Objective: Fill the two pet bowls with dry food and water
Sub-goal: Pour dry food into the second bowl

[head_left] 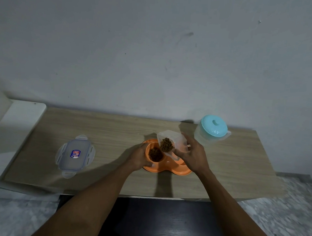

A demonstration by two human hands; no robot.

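Note:
An orange double pet bowl point(168, 168) lies mid-table. Its left well holds a heap of brown dry food point(155, 154); the right well is mostly hidden behind my right hand. My left hand point(140, 158) grips the bowl's left rim. My right hand point(193, 154) holds a clear plastic container point(174, 140) tilted over the left well, with brown kibble point(166, 145) piled at its lower lip. A clear water jug with a light blue lid point(213, 129) stands upright at the back right, just beyond my right hand.
A clear clip-lock lid point(75, 155) with a blue label lies flat on the wooden table point(114, 133) to the left. A white board point(18, 120) sits at the far left. The wall runs close behind the table. Patterned floor shows below the front edge.

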